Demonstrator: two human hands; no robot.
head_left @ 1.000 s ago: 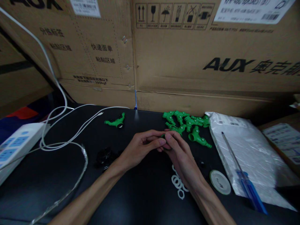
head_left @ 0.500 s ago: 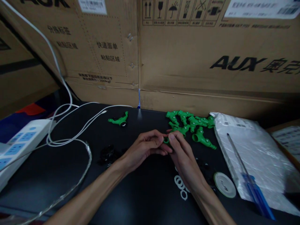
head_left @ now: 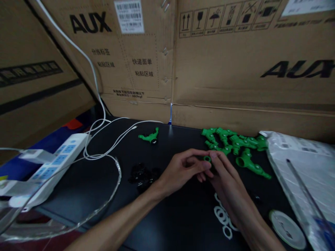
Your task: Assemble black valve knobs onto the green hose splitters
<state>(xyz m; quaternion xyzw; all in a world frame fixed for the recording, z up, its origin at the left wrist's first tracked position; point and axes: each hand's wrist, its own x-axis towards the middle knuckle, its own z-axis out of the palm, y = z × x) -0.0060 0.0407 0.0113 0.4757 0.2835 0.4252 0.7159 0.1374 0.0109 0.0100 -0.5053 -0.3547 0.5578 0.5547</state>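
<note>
Two hands meet above the bench [head_left: 170,223], the left hand [head_left: 184,165] and the right hand [head_left: 225,170] both pinching one small green part [head_left: 207,156]. Its round, open end faces the camera and shows between the fingertips; the fingers hide the rest, so its full shape cannot be told. The left thumb lies along its near side, and the right thumb and fingertips close on it from the other side.

Just beyond the right hand lies a heap of green fittings [head_left: 237,140], with one fitting [head_left: 250,164] at its near edge, wide mouth toward the left. Another, the far fitting [head_left: 149,137], lies alone well to the left. Dark, blurry black parts [head_left: 141,174] are gathered beside the left forearm. White rings [head_left: 221,213] lie partly overlapping beside the right forearm, which hides some of them. Past that forearm is a round disc [head_left: 288,228], near a silvery bag [head_left: 311,157] bearing a screwdriver [head_left: 305,190].
</note>
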